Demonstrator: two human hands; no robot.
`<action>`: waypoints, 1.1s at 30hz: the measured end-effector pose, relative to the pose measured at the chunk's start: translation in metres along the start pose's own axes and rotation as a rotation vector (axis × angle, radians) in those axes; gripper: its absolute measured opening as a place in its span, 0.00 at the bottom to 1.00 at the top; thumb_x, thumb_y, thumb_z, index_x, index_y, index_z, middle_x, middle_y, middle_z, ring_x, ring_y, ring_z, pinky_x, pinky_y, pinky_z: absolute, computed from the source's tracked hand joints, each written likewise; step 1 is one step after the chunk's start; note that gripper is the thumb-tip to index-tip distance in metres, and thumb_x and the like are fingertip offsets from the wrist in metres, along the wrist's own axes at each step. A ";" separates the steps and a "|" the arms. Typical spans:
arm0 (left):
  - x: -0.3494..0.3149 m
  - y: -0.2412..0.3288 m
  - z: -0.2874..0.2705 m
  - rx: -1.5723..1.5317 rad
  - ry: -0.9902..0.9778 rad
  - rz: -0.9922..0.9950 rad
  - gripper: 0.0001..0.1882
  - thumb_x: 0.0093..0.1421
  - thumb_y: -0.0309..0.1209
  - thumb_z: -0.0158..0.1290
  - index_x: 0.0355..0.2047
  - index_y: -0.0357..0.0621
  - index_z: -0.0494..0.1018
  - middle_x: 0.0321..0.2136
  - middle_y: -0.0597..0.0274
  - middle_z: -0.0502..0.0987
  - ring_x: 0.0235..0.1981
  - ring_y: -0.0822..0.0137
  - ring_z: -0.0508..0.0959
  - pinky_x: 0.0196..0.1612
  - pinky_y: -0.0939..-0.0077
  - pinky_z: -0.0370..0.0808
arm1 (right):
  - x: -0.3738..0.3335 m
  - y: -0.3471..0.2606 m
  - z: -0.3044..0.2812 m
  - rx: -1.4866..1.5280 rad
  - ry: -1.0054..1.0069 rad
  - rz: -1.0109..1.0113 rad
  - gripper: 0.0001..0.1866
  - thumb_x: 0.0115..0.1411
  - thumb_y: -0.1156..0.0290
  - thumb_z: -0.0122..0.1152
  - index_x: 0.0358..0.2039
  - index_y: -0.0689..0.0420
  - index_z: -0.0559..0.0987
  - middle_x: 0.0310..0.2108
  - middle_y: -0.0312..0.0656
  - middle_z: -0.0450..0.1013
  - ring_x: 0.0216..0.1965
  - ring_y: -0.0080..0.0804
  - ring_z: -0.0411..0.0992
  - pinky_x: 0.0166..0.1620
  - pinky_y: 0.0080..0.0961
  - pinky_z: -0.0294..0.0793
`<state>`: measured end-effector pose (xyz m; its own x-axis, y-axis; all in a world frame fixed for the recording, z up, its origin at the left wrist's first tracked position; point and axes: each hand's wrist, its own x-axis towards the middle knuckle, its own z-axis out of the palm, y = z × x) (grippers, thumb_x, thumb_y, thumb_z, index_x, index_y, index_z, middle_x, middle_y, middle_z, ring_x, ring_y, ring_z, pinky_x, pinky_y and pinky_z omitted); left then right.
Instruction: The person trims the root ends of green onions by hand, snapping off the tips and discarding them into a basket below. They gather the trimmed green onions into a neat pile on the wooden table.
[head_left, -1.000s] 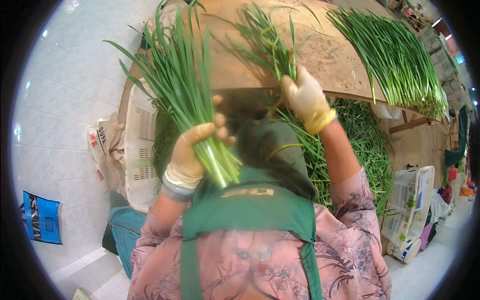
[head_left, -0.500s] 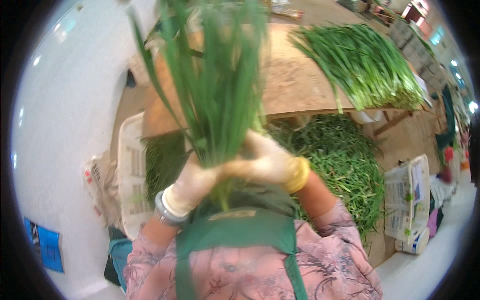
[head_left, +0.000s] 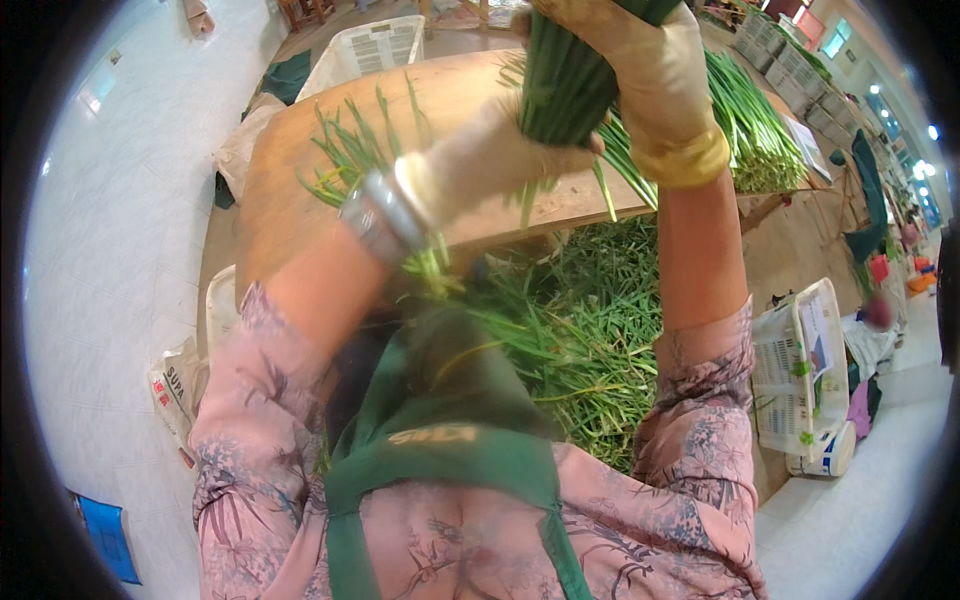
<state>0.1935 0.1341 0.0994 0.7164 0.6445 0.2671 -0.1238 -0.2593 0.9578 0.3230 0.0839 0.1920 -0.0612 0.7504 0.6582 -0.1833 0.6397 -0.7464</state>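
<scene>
A thick bunch of garlic chives (head_left: 570, 80) is raised over the far part of the table, its dark green leaves packed tight. Gloved in off-white, my right hand (head_left: 655, 70) is closed round its upper part. At the bunch's lower end is my left hand (head_left: 485, 160), gloved too and smeared by motion; its fingers pass behind the leaves and a fingertip shows on the far side. Loose chive leaves (head_left: 355, 150) lie on the table beyond my left wrist. A few pale stalks (head_left: 432, 268) hang blurred below that wrist.
On the wooden table (head_left: 285, 190) a pile of chives (head_left: 755, 130) lies at the right. A heap of green trimmings (head_left: 590, 330) spreads below its near edge. White plastic crates (head_left: 365, 55) stand at the back left and another crate (head_left: 800, 360) at the right, beside a white bucket (head_left: 830, 450).
Both hands have moved up and away from my body, to the right, with the bunch. Its leaves no longer fan upward before me. Loose leaves now show on the table's left part.
</scene>
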 end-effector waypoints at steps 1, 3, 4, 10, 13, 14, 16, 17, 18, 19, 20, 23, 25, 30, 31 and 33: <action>0.013 -0.013 -0.011 0.053 -0.008 -0.001 0.21 0.58 0.34 0.65 0.49 0.42 0.75 0.38 0.62 0.81 0.38 0.70 0.79 0.43 0.74 0.78 | 0.005 0.009 -0.006 -0.048 -0.028 0.018 0.12 0.63 0.64 0.60 0.39 0.59 0.81 0.29 0.34 0.74 0.26 0.23 0.71 0.31 0.21 0.73; 0.033 -0.043 -0.027 0.150 -0.044 0.004 0.21 0.56 0.38 0.66 0.48 0.45 0.77 0.39 0.64 0.82 0.39 0.73 0.78 0.44 0.72 0.77 | 0.012 0.051 -0.032 -0.174 -0.096 -0.006 0.13 0.53 0.66 0.72 0.38 0.56 0.84 0.34 0.37 0.80 0.29 0.24 0.77 0.34 0.25 0.78; 0.030 -0.057 -0.026 0.384 0.041 -0.214 0.21 0.57 0.37 0.65 0.50 0.46 0.76 0.40 0.63 0.82 0.40 0.71 0.78 0.44 0.72 0.76 | 0.006 0.076 -0.042 -0.240 -0.117 0.058 0.14 0.52 0.66 0.73 0.39 0.56 0.84 0.36 0.38 0.80 0.32 0.25 0.76 0.38 0.27 0.78; 0.022 -0.102 -0.030 -0.100 0.036 -0.186 0.15 0.59 0.26 0.62 0.45 0.39 0.73 0.37 0.59 0.80 0.36 0.66 0.81 0.36 0.66 0.81 | -0.017 0.126 -0.048 -0.267 -0.167 0.223 0.29 0.48 0.68 0.77 0.50 0.61 0.77 0.45 0.38 0.77 0.44 0.26 0.73 0.49 0.26 0.74; 0.051 -0.099 -0.035 0.366 -0.070 0.262 0.19 0.57 0.28 0.64 0.47 0.37 0.73 0.36 0.58 0.80 0.34 0.67 0.81 0.34 0.70 0.82 | -0.006 0.131 -0.047 0.021 -0.004 0.166 0.27 0.51 0.66 0.76 0.50 0.60 0.77 0.40 0.36 0.79 0.43 0.25 0.73 0.48 0.26 0.75; 0.058 -0.088 -0.030 0.151 -0.110 0.061 0.20 0.56 0.29 0.65 0.47 0.37 0.73 0.36 0.57 0.80 0.33 0.67 0.81 0.33 0.72 0.82 | 0.005 0.130 -0.059 -0.067 0.034 0.165 0.25 0.52 0.66 0.75 0.48 0.60 0.77 0.39 0.36 0.79 0.40 0.24 0.74 0.45 0.26 0.75; 0.073 -0.053 -0.012 -0.079 -0.136 -0.206 0.23 0.55 0.33 0.65 0.49 0.38 0.73 0.37 0.57 0.80 0.35 0.68 0.81 0.35 0.73 0.81 | 0.024 0.108 -0.088 -0.006 0.089 0.260 0.17 0.55 0.64 0.73 0.41 0.58 0.81 0.33 0.35 0.79 0.30 0.23 0.76 0.34 0.22 0.76; 0.079 -0.042 -0.001 -0.146 -0.140 -0.190 0.24 0.56 0.36 0.65 0.49 0.38 0.73 0.39 0.58 0.80 0.37 0.68 0.80 0.39 0.72 0.80 | 0.037 0.097 -0.099 -0.025 0.093 0.311 0.15 0.56 0.63 0.73 0.40 0.56 0.81 0.31 0.34 0.79 0.28 0.22 0.76 0.32 0.21 0.76; 0.091 -0.037 0.014 -0.231 -0.174 -0.172 0.26 0.56 0.40 0.65 0.50 0.39 0.72 0.41 0.59 0.79 0.40 0.69 0.79 0.43 0.71 0.78 | 0.046 0.089 -0.123 -0.115 0.121 0.412 0.18 0.55 0.63 0.72 0.42 0.60 0.81 0.33 0.39 0.80 0.30 0.28 0.77 0.36 0.25 0.79; 0.098 -0.041 0.019 -0.331 -0.184 -0.068 0.28 0.56 0.43 0.65 0.51 0.39 0.72 0.43 0.60 0.79 0.44 0.70 0.78 0.49 0.70 0.76 | 0.059 0.092 -0.144 -0.123 0.089 0.504 0.18 0.56 0.63 0.72 0.41 0.61 0.81 0.34 0.40 0.80 0.31 0.29 0.78 0.36 0.27 0.79; 0.100 -0.029 0.013 -0.121 -0.170 -0.169 0.33 0.56 0.48 0.64 0.55 0.40 0.70 0.48 0.62 0.77 0.50 0.71 0.74 0.56 0.70 0.70 | 0.073 0.093 -0.161 -0.238 0.086 0.555 0.18 0.56 0.62 0.71 0.42 0.60 0.81 0.34 0.39 0.81 0.31 0.27 0.79 0.36 0.26 0.79; 0.092 -0.069 0.002 -0.006 0.018 -0.158 0.43 0.57 0.53 0.61 0.64 0.38 0.63 0.58 0.51 0.71 0.60 0.62 0.69 0.63 0.66 0.66 | 0.079 0.101 -0.214 -0.320 0.070 0.776 0.17 0.55 0.61 0.72 0.39 0.59 0.83 0.31 0.38 0.81 0.25 0.25 0.78 0.30 0.24 0.79; 0.080 -0.094 -0.012 0.206 -0.062 -0.210 0.28 0.63 0.44 0.56 0.58 0.41 0.71 0.59 0.50 0.70 0.60 0.58 0.71 0.62 0.62 0.69 | 0.069 0.119 -0.257 -0.388 0.152 0.809 0.16 0.54 0.61 0.73 0.38 0.59 0.83 0.29 0.37 0.81 0.22 0.25 0.77 0.27 0.24 0.79; 0.071 -0.135 -0.026 0.756 -0.017 0.126 0.10 0.59 0.23 0.54 0.41 0.38 0.79 0.43 0.53 0.79 0.46 0.61 0.79 0.49 0.70 0.78 | 0.065 0.126 -0.275 -0.270 0.189 0.824 0.15 0.56 0.61 0.71 0.37 0.59 0.83 0.26 0.36 0.80 0.22 0.24 0.78 0.26 0.24 0.81; 0.077 -0.139 -0.023 0.699 0.004 0.080 0.10 0.59 0.22 0.54 0.41 0.39 0.80 0.43 0.54 0.79 0.45 0.61 0.80 0.48 0.69 0.78 | 0.064 0.126 -0.276 -0.277 0.161 0.849 0.16 0.56 0.61 0.71 0.37 0.59 0.83 0.26 0.36 0.80 0.22 0.24 0.78 0.26 0.24 0.81; 0.089 -0.138 -0.019 0.601 0.057 -0.017 0.10 0.58 0.22 0.55 0.40 0.40 0.80 0.41 0.55 0.80 0.42 0.60 0.81 0.46 0.68 0.78 | 0.067 0.130 -0.271 -0.278 0.090 0.889 0.16 0.55 0.61 0.72 0.37 0.60 0.82 0.26 0.37 0.80 0.22 0.24 0.78 0.25 0.24 0.81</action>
<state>0.2617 0.2407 -0.0075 0.6751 0.6852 0.2732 0.3092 -0.5991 0.7386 0.5606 0.2628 0.1123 0.0123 0.9859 -0.1672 0.1361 -0.1673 -0.9765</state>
